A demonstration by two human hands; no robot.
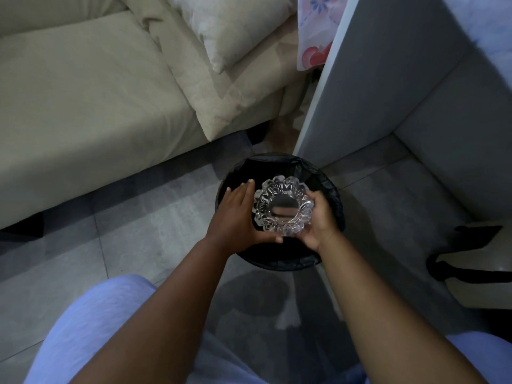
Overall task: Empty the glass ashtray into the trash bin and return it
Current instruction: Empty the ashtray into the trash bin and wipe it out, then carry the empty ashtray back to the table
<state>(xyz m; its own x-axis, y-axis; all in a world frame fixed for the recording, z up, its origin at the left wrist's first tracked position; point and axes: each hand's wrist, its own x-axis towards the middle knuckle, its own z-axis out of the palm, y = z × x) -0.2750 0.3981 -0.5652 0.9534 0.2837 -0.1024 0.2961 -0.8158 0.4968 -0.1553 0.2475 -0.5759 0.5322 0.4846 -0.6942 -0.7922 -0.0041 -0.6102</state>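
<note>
A round cut-glass ashtray with a scalloped rim is held directly above a black trash bin lined with a dark bag, standing on the tiled floor. My right hand grips the ashtray's right edge. My left hand lies flat against its left side, fingers stretched out and thumb under the near rim. Whether the ashtray faces up or down is unclear; its centre looks clear and reflective. The inside of the bin is dark and its contents are hidden.
A cream sofa with loose cushions fills the left and back. A grey-white cabinet or wall panel rises right of the bin. A black bag strap lies on the floor at right. My knees in light blue fabric are below.
</note>
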